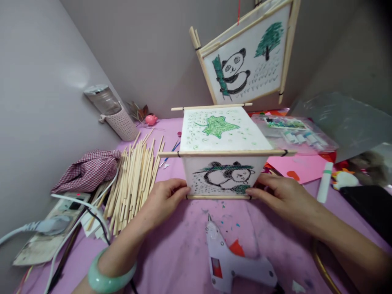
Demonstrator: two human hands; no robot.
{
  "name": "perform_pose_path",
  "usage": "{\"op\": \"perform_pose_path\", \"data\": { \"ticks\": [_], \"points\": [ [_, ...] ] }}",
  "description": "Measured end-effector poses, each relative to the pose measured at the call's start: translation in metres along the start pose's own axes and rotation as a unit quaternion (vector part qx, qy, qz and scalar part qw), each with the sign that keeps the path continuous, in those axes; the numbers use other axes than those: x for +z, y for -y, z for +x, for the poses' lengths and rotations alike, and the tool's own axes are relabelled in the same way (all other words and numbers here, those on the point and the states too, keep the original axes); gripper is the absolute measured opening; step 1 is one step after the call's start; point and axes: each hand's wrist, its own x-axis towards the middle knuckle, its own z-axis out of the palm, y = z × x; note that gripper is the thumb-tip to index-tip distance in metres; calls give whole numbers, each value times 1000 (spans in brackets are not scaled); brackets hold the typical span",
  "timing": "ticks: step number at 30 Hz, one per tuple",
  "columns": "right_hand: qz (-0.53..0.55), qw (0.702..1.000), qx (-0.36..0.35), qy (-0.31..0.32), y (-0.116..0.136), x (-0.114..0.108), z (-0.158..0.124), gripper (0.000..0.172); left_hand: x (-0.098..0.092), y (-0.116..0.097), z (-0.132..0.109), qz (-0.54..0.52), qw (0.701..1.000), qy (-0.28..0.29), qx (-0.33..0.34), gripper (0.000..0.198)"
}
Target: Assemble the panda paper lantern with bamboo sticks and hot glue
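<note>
Head view: we see the left hand [168, 199] and the right hand [277, 192] pinching the lower corners of the paper lantern [223, 146] on the purple cloth [177, 249], and judge it light, easily torn, best held by its sticks [232, 154]

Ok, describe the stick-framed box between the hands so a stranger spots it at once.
Start at the purple tablecloth. Near its middle, the left hand and right hand hold the stick-framed box by its lower front corners. Unlike the frame hanging behind, it carries a green leaf-shaped drawing on top.
</note>
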Motion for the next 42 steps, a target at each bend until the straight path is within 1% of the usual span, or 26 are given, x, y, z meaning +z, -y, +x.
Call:
{"op": "perform_pose_path", "data": {
  "ticks": [3,6,9,15,20,23,26,30,35,38,42],
  "points": [
    [-33,999,-11,37,-2,2,0,23,-2,1,0,6,1000,1,9,25],
    [-39,999,-27,25,-3,5,1,25,-3,4,0,11,1000,0,10,25],
    [-45,998,-31,28,-4,7,1,25,-3,6,0,22,1000,4,5,26],
    [-67,996,-16,61,-3,4,0,25,-2,9,0,40,999,19,-11,23],
    [-85,994,-15,64,3,2,1,26,-1,12,0,36,999,15,-10,21],
    [-80,994,-6,72,5,-1,3,27,0,13,1,28,999,16,-4,21],
    [-55,995,-3,79,6,-3,3,29,0,14,2,43,999,18,-5,23],
    [-35,997,-11,69,7,-3,4,28,1,15,2,57,998,11,-1,26],
    [-40,998,-7,57,7,-2,4,27,1,16,2,46,999,0,2,26],
    [-38,998,-10,52,6,-1,4,28,0,17,2,42,999,0,-3,28],
    [-40,998,-12,54,4,1,4,28,0,19,2,62,998,3,-7,29]
  ]
}}
